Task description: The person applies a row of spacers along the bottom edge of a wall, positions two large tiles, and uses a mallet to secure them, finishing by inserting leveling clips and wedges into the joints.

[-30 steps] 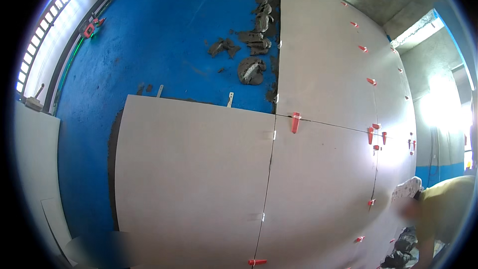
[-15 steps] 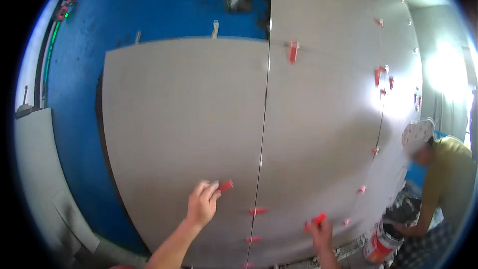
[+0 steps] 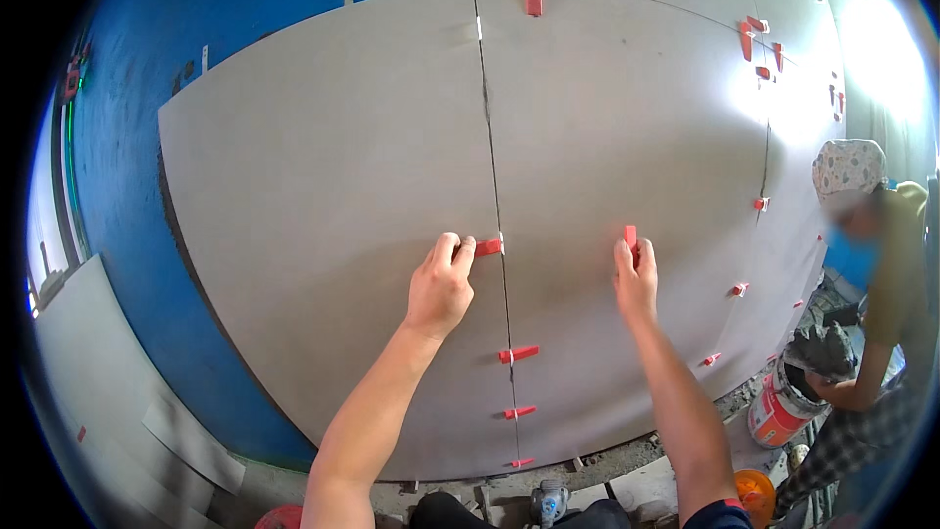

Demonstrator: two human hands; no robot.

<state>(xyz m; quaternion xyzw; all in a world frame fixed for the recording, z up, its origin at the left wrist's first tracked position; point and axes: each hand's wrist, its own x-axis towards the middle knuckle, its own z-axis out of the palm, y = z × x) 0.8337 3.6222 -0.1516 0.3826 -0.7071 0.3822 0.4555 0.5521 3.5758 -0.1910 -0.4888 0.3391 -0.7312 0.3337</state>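
Pinching: left hand on a red wedge, its tip at the white clip in the vertical joint. Right hand holds a second wedge upright in front of the right tile, off the joint. Three lower wedges cross the same joint; blue wall past left tile.

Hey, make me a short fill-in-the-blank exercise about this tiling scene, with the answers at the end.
1. The left hand and the right hand each hold a wedge coloured ____.
2. Below the left hand, ____ wedges sit along the upright joint.
3. The wall left of the large tiles is coloured ____.
4. The white-and-red bucket beside the co-worker stands at the picture's ____ side.

Missing words: red; three; blue; right.
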